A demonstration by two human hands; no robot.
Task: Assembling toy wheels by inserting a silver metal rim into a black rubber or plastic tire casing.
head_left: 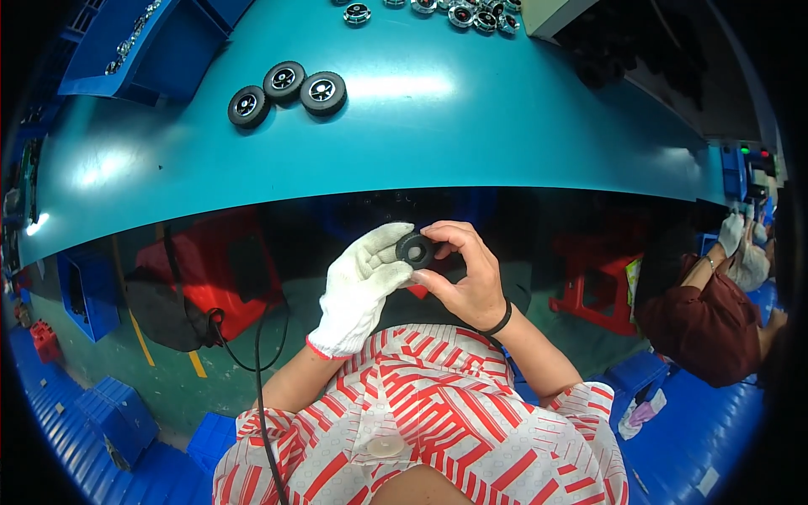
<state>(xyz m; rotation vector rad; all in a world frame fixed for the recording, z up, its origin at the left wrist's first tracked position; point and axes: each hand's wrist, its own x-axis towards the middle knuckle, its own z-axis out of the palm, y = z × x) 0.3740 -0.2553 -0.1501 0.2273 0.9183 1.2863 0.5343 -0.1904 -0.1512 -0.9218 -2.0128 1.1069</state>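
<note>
Between my two hands is a small black toy tire, held off the near side of the table, above my lap. My left hand, in a white knit glove, pinches it from the left with fingers and thumb. My bare right hand, with a black band at the wrist, grips its right side between fingers and thumb. The fingers hide part of its rim. On the table beyond, three toy wheels with black tires and silver-spoked hubs lie close together.
Several loose chrome hubs lie at the far edge of the teal table. A blue bin stands far left. Red stools and blue crates are on the floor. A co-worker in a dark red top sits at right.
</note>
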